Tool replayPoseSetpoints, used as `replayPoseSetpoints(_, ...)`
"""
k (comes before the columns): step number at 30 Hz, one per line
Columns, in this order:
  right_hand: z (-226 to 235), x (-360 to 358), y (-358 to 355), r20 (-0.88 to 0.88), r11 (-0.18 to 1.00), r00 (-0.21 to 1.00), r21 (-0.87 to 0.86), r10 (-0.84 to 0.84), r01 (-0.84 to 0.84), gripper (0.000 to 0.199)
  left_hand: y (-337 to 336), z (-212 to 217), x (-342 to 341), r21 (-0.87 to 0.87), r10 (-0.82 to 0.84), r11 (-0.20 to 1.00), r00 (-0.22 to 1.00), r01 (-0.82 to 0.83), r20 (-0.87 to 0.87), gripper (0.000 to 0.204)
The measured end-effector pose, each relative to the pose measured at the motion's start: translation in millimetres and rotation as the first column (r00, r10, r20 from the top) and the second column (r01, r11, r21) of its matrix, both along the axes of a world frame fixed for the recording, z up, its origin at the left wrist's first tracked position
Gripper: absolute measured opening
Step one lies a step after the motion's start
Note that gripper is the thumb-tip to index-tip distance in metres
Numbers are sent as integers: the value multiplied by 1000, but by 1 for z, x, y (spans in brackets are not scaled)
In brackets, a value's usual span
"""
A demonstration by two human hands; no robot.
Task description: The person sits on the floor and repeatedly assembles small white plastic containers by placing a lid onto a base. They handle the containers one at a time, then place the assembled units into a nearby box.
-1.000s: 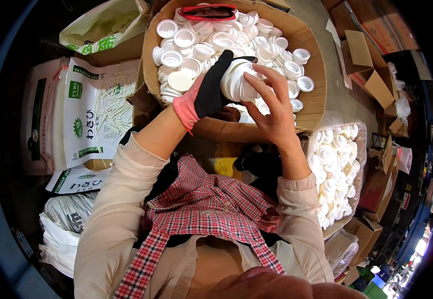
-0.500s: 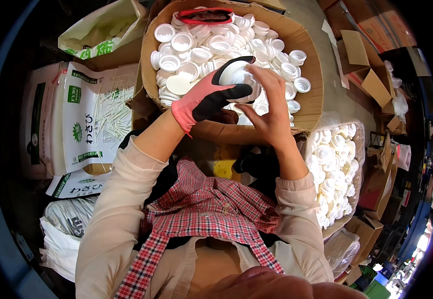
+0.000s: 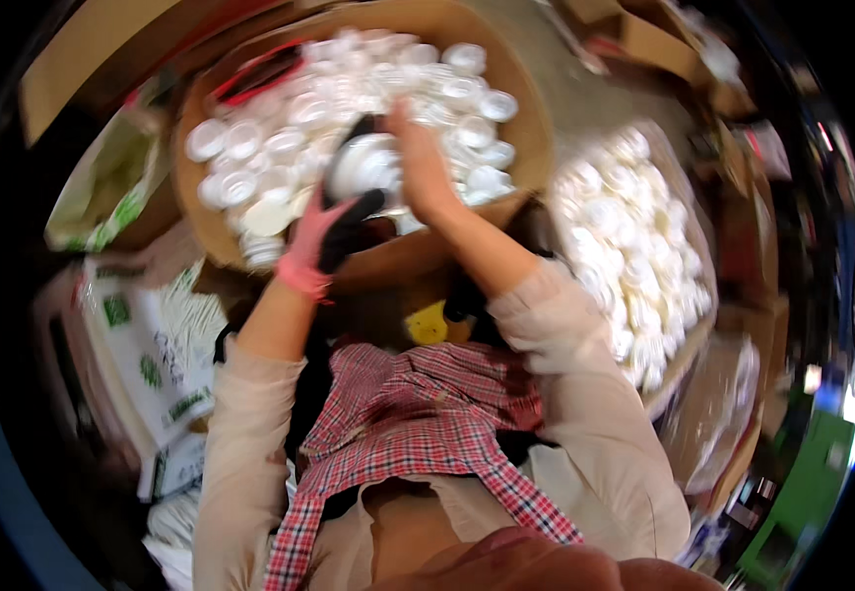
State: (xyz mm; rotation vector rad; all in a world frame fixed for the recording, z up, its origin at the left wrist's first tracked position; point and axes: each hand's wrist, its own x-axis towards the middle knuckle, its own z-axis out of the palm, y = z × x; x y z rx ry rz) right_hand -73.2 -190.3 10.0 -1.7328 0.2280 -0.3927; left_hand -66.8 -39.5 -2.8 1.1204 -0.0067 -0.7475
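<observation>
My left hand [image 3: 332, 232], in a pink and black glove, grips a white round cup [image 3: 363, 165] from the left and below. My bare right hand [image 3: 418, 163] presses against the cup's right side. Both hands hold it above a round cardboard box [image 3: 531, 118] filled with several white cups and lids. The picture is blurred by motion, so the cup's details are unclear.
A second container [image 3: 634, 256] of white cups lies to the right. White sacks with green print [image 3: 157, 345] sit on the left, and a green and white bag [image 3: 102, 187] above them. Cardboard boxes [image 3: 664, 39] stand at the upper right. A checked red apron covers my lap.
The view has swung and tilted, so the box now sits toward upper left. Both hands keep hold of the white cup; the right hand has shifted onto its right side.
</observation>
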Motion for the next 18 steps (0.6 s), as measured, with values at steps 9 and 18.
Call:
replayPoseSetpoints(9, -4, -109, -132, -27, 996, 996, -13, -88, 88, 64, -14, -8, 21, -52, -95, 988, 839, 145, 536, 49)
replayPoseSetpoints(18, -28, -399, -323, -325, 710, 643, -463, -693, 531, 60, 18, -24, 44, 357, -319, 927, 746, 116, 585, 38)
